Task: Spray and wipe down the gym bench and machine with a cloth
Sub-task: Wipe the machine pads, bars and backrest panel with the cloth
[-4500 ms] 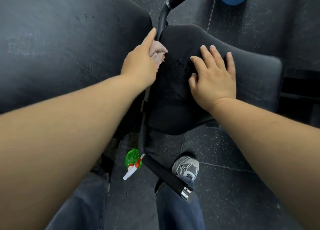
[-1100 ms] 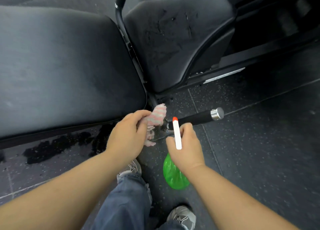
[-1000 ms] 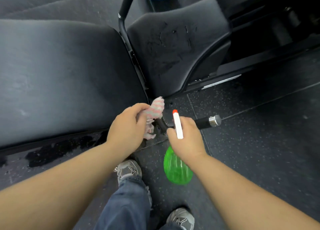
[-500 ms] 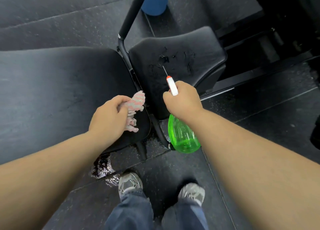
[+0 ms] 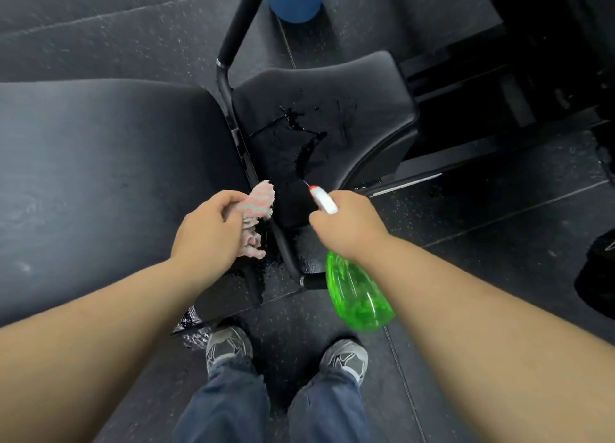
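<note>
My right hand grips the neck of the green spray bottle, fingers curled under it. The white nozzle points past my knuckles at the machine's seat pad, already streaked wet. My left hand holds the pink striped cloth bunched in curled fingers beside the seat's near edge, apparently ready to wipe. The long bench pad lies left of those fingers.

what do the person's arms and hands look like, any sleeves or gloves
No gloves, rings or watch show on the left hand or right hand. The left forearm and right forearm are bare, with no sleeve in view.
</note>
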The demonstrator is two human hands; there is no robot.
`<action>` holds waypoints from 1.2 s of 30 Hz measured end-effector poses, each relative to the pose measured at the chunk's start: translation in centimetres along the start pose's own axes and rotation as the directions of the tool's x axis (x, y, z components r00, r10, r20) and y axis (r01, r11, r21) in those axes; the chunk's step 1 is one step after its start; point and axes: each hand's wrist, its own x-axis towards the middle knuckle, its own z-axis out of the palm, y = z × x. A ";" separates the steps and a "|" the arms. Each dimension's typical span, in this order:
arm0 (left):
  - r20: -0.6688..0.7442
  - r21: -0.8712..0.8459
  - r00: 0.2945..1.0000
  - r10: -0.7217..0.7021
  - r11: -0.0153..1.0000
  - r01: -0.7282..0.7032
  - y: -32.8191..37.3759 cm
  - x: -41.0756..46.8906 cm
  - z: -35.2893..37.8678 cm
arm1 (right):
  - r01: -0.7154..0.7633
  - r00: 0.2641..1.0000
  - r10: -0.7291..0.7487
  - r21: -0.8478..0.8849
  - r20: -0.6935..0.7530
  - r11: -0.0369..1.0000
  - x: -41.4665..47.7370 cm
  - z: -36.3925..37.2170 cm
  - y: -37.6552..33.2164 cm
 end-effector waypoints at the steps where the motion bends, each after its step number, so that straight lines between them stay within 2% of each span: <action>1: 0.003 0.027 1.000 -0.003 1.000 0.003 -0.2 0.1 0.2 | -0.001 1.000 0.000 0.033 0.014 0.999 -0.4 0.4 0.5; 3: 0.021 0.125 1.000 -0.017 0.992 0.014 -0.8 -0.1 0.7 | 0.016 0.997 -0.023 0.103 0.072 0.995 -1.7 1.4 1.5; 5: 0.067 0.148 0.997 -0.045 0.988 0.034 -1.6 -0.8 1.4 | 0.046 0.984 -0.070 0.144 0.166 0.988 -3.4 3.1 2.9; 7: 0.110 0.166 0.992 -0.068 0.985 0.049 -2.7 -1.7 2.4 | 0.108 0.969 -0.120 0.067 0.217 0.992 -5.1 5.2 4.6; 9: 0.130 0.206 0.988 -0.089 0.977 0.061 -4.6 -2.5 3.6 | 0.180 0.969 -0.165 -0.071 0.182 0.981 -6.6 7.2 6.1; 10: 0.152 0.196 0.983 -0.107 0.978 0.076 -5.7 -2.9 4.2 | 0.191 0.971 -0.177 -0.077 0.160 0.979 -7.2 8.2 6.8; 12: 0.180 0.177 0.973 -0.144 0.978 0.112 -8.2 -3.7 5.4 | 0.146 0.977 -0.140 -0.025 0.163 0.989 -8.1 10.4 7.7; 15: 0.201 0.143 0.958 -0.203 0.974 0.176 -11.8 -4.8 6.8 | 0.130 0.978 -0.119 -0.056 0.169 0.990 -8.5 14.0 9.2; 18: 0.143 0.150 0.957 -0.253 0.961 0.232 -14.9 -4.9 8.0 | 0.107 0.968 -0.095 -0.037 0.231 0.994 -8.0 17.6 11.2; 21: 0.143 0.147 0.939 -0.314 0.945 0.293 -17.3 -5.0 9.5 | 0.008 0.969 -0.016 0.032 0.247 0.999 -6.8 20.8 13.4; 23: 0.152 0.081 0.935 -0.319 0.947 0.310 -18.2 -4.9 10.6 | -0.095 0.975 0.069 0.116 0.211 0.989 -5.6 22.2 14.3; 26: 0.136 -0.029 0.951 -0.276 0.959 0.282 -19.7 -4.5 12.1 | -0.165 0.970 0.131 0.159 0.205 0.973 -4.0 24.0 14.9; 28: 0.120 0.002 0.969 -0.218 0.976 0.219 -20.2 -4.1 12.7 | -0.178 0.964 0.143 0.143 0.226 0.974 -3.3 24.8 15.2; 30: 0.111 0.090 0.972 -0.208 0.976 0.198 -20.3 -3.8 13.0 | -0.220 0.957 0.181 0.161 0.225 0.962 -2.5 25.3 15.3; 31: 0.126 0.076 0.964 -0.233 0.971 0.225 -20.1 -3.8 12.9 | -0.235 0.955 0.194 0.175 0.226 0.956 -2.2 25.4 15.4; 34: 0.125 -0.042 0.960 -0.249 0.966 0.256 -20.0 -3.9 12.7 | -0.176 0.954 0.151 0.074 0.259 0.982 -1.9 25.3 15.0; 36: 0.136 -0.044 0.952 -0.273 0.959 0.281 -19.2 -4.2 12.3 | -0.100 0.968 0.099 -0.007 0.231 0.995 -2.8 24.4 13.9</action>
